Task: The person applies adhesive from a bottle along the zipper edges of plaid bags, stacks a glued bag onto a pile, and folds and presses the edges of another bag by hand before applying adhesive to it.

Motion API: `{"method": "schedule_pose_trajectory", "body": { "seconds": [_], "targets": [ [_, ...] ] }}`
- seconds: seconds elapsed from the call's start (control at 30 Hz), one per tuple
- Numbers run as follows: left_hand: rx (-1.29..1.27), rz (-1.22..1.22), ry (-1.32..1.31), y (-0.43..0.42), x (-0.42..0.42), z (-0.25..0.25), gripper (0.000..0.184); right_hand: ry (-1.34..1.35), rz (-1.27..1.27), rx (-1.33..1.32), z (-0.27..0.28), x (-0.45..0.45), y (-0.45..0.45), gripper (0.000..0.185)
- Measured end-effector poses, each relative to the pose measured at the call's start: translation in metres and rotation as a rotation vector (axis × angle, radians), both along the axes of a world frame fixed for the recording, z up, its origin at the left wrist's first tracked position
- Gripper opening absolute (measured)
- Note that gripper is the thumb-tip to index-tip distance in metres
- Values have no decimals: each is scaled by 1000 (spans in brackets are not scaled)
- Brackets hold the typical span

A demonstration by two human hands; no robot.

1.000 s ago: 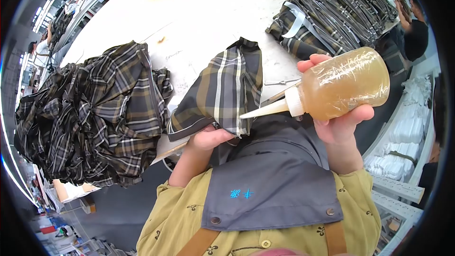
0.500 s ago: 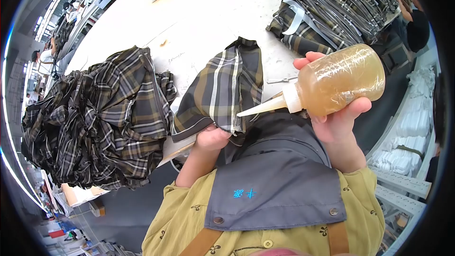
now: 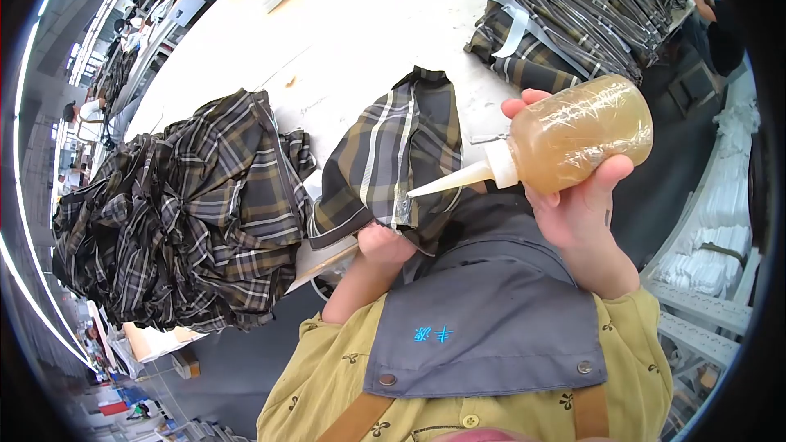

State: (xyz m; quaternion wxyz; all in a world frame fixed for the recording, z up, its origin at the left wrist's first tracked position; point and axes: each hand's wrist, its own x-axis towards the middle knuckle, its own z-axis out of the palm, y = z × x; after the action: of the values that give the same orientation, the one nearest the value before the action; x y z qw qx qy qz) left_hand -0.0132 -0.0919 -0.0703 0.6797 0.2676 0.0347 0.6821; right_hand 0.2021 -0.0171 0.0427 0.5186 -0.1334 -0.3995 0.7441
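Note:
A plaid fabric piece (image 3: 385,151) in black, olive and white lies at the table's near edge. My left hand (image 3: 385,243) is at its lower edge, partly under the cloth, with its fingers hidden. Closed round a clear bottle of amber liquid (image 3: 585,133) is my right hand (image 3: 581,205). The bottle is tilted nearly level, and the tip of its long pale nozzle (image 3: 450,180) is at the white stripe of the cloth, close above or touching it. A glossy patch shows on the stripe beside the tip.
Crumpled plaid garments (image 3: 196,213) are heaped at the left. Folded plaid pieces (image 3: 573,16) with a pale strip stand at the back right of the white table (image 3: 270,57). White bundles (image 3: 712,221) fill a rack on the right. Other people are at the far left and upper right.
The nozzle tip has shifted slightly up and left along the stripe. My left hand has slipped further under the cloth. The whole view has shifted a little.

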Motion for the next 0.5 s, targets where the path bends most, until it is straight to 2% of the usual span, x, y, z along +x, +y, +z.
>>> {"method": "schedule_pose_trajectory", "body": {
  "seconds": [0.17, 0.33, 0.37, 0.47, 0.5],
  "targets": [
    [85, -12, 95, 2, 1, 2, 52, -48, -40, -37, -1, -1, -3, 99],
    [75, 16, -9, 3, 6, 6, 50, 42, 54, -64, -8, -3, -7, 102],
    [-4, 1, -122, 2, 8, 4, 52, 42, 54, -64, -10, -3, -7, 102],
    [-62, 16, -68, -1, 7, 4, 54, 88, 96, -30, -10, -4, -9, 102],
    [-62, 15, -69, -2, 5, 0, 54, 58, 18, -65, -5, -7, -11, 101]
  ]
}}
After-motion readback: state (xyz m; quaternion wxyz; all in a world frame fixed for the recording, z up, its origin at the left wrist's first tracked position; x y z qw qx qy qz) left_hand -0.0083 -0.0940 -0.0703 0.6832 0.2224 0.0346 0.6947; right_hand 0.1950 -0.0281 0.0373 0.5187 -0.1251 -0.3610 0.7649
